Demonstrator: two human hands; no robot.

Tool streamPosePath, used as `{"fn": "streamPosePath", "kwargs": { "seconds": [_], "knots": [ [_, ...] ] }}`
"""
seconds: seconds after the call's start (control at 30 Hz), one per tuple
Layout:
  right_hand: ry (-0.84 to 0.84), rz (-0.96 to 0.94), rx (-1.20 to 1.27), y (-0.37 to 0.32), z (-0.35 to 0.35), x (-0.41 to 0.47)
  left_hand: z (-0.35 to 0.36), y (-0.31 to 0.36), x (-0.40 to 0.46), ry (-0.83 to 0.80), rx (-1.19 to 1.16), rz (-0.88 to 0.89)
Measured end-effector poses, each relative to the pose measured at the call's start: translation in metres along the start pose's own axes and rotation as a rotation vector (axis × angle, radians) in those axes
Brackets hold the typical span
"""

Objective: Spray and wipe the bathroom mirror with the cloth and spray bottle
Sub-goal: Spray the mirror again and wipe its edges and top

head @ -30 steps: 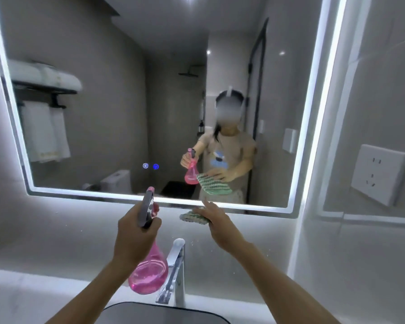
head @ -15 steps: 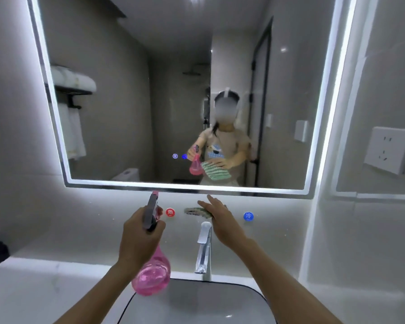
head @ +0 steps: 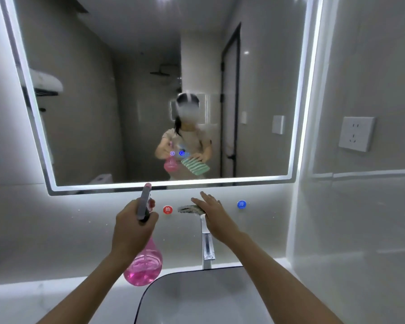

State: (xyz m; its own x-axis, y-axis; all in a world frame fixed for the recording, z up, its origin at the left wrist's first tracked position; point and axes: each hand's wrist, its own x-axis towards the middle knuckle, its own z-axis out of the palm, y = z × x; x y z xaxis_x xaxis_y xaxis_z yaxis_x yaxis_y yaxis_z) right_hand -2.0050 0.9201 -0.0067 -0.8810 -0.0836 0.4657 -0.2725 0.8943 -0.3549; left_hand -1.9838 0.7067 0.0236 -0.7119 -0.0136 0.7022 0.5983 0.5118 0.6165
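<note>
The mirror hung on the wall above the basin, its edge lit by a white strip, with two small glowing touch icons low on the glass. It reflected the person facing it, with the bottle and the cloth held out in front.

The spray bottle was in the left hand, raised below the mirror's lower edge. It was pink and see-through, with pink liquid in its round belly, and its grey spray head pointed up toward the glass. The left fingers were wrapped closed around the bottle's neck and trigger.

The cloth lay under the right hand, pressed flat against the wall just below the mirror. Only a narrow striped edge of it showed beside the palm; the reflection gave it as green-and-white striped. The right fingers were spread out straight, laid flat on the cloth rather than curled around it.

On the wall either side of the cloth sat a red round marker and a blue round marker. A chrome faucet came down from beneath the right hand toward the sink, a pale basin with a dark rim, set into the white desk. To the right, a white wall socket sat on the side wall.
</note>
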Motion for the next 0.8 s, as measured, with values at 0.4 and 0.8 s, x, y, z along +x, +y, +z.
{"fn": "streamPosePath", "kwargs": {
  "seconds": [0.4,0.8],
  "knots": [
    [0.065,0.131,-0.008,0.093,-0.067,-0.004,0.102,0.041,0.012,-0.09,-0.095,-0.033],
    [0.371,0.426,0.352,0.178,-0.197,0.082,0.201,0.116,0.073,-0.025,-0.088,-0.07]
  ]
}}
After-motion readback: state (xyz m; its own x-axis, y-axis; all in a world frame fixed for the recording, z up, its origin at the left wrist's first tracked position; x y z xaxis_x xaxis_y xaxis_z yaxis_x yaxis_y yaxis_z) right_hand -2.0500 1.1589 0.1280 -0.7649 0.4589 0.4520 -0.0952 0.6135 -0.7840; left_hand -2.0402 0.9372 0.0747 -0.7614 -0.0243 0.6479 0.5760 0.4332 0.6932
